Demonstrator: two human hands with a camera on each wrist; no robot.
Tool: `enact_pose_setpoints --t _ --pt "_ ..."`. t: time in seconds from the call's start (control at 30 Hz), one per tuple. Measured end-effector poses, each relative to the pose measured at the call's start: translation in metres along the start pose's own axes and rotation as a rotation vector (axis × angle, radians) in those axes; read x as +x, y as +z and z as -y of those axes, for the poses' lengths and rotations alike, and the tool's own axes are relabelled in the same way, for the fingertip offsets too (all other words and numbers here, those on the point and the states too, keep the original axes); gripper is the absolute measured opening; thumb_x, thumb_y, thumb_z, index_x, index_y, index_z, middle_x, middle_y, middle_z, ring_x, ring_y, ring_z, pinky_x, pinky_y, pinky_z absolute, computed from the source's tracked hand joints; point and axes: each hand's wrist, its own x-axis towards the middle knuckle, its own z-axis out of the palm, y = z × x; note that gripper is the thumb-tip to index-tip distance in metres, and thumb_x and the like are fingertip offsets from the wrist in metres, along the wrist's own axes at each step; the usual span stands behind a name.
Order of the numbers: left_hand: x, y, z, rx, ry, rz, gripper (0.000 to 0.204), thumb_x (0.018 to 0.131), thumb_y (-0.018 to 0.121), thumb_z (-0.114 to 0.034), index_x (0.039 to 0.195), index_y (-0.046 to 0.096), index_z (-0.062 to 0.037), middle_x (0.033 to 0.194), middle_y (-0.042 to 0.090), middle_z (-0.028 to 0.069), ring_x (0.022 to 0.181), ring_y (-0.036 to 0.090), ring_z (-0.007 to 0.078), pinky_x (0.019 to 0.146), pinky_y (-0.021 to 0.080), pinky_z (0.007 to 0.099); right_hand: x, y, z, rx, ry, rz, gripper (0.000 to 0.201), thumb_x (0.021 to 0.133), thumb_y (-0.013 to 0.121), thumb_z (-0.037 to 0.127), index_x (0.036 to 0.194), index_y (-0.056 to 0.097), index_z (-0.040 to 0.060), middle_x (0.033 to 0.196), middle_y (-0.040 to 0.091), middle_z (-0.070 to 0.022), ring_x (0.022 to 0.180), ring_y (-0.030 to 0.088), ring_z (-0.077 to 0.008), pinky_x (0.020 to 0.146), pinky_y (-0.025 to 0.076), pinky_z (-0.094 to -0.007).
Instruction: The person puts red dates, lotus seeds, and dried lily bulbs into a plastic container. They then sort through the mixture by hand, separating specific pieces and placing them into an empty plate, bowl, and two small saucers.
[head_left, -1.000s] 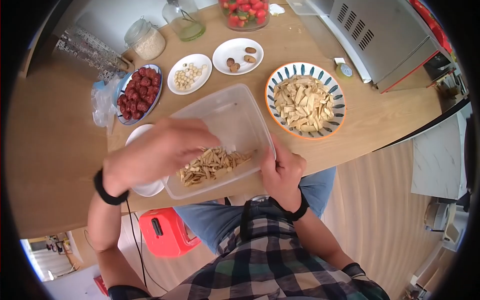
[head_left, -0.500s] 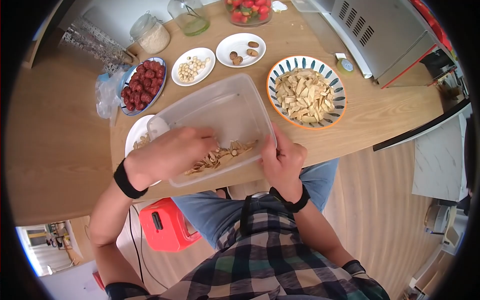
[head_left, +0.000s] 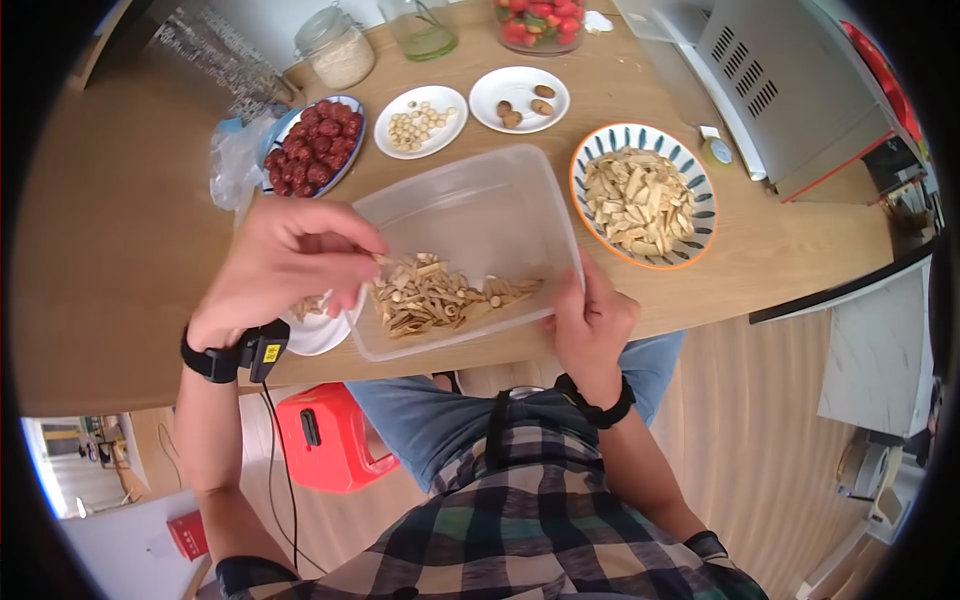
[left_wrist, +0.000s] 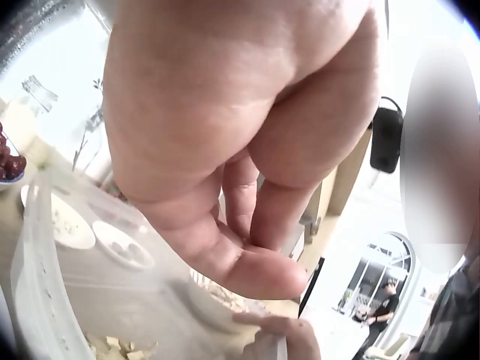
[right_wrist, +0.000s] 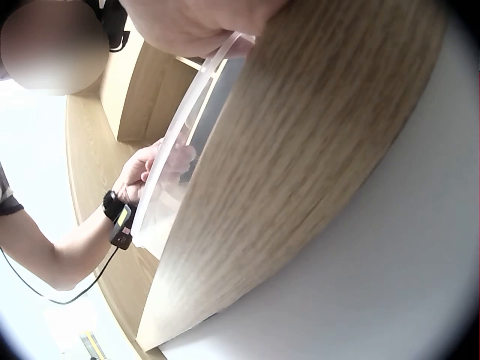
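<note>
Pinching at the left rim of a clear plastic box (head_left: pixel 480 205), the left hand (head_left: pixel 285 262) has thumb and forefinger curled together, seemingly around a small dried piece (head_left: pixel 380 259); the left wrist view does not show the piece. The right hand (head_left: pixel 593 325) grips the box's right rim. The box sits at the near edge of the desk (head_left: pixel 790 260), its dried pieces (head_left: pixel 430 295) gathered along the near side. Just left of the box, partly under the left hand, is a white dish (head_left: pixel 318 340) with similar pieces. Right of the box stands a patterned bowl (head_left: pixel 703 190) of pale slices (head_left: pixel 640 205); beyond the box are a plate of round seeds (head_left: pixel 430 147) and a plate of brown nuts (head_left: pixel 522 85), with dark red dates (head_left: pixel 318 145) beyond its left corner. The step in hand looks like moving pieces between box and dish, though which way is unclear; the next move calls for a light pinch and a steady box.
</note>
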Motion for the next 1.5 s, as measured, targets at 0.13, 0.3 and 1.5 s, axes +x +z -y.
enact_pose_setpoints --t 0.13,0.3,1.5 --pt "-0.034 -0.033 0.031 -0.196 0.083 -0.218 0.011 0.088 0.068 0.008 0.099 0.068 0.0071 0.083 0.069 0.0119 0.056 0.064 0.0132 0.045 0.049 0.0257 0.0 -0.001 0.008 0.044 0.081 0.013 0.029 0.094 0.062 0.006 0.12 0.071 -0.0027 0.052 0.055 -0.0052 0.046 0.059 -0.0093 0.046 0.045 -0.0268" --pt "-0.052 -0.05 0.087 -0.147 -0.087 -0.394 0.014 0.088 0.07 0.004 0.101 0.07 0.0059 0.084 0.07 0.0102 0.062 0.065 0.0126 0.05 0.051 0.0256 0.001 -0.001 0.009 0.067 0.113 0.04 0.028 0.098 0.059 0.007 0.122 0.07 -0.0038 0.053 0.059 -0.0043 0.047 0.063 -0.0108 0.047 0.048 -0.0264" --pt "0.083 0.079 0.016 0.869 0.671 0.503 0.02 0.073 0.066 -0.001 0.092 0.069 0.0004 0.097 0.066 0.0143 0.094 0.066 0.0353 0.073 0.055 0.0428 0.002 0.001 0.002 0.002 -0.071 -0.018 0.027 0.088 0.066 0.001 0.114 0.07 -0.0059 0.052 0.051 -0.0095 0.041 0.052 -0.0169 0.044 0.042 -0.032"
